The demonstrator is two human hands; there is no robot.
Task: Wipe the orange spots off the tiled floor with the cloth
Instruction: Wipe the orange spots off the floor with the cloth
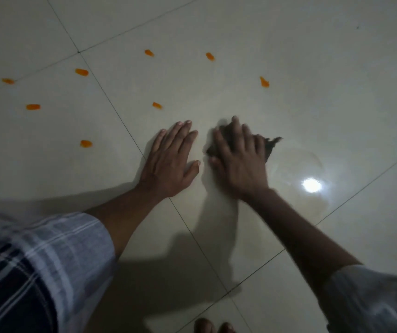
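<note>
Several orange spots lie on the pale tiled floor (pixel 313 68), among them one (pixel 157 105) just beyond my hands, one (pixel 86 143) to the left and one (pixel 264 82) at the far right. My right hand (pixel 237 159) presses flat on a dark cloth (pixel 268 145), whose edges stick out past the fingers. My left hand (pixel 172 159) rests flat on the floor beside it, fingers straight, holding nothing. The cloth touches none of the spots.
Dark grout lines cross the glossy tiles. A bright light reflection (pixel 311 185) shines on the floor right of my right hand. My toes (pixel 214 325) show at the bottom edge, and my plaid sleeve (pixel 36 260) fills the lower left.
</note>
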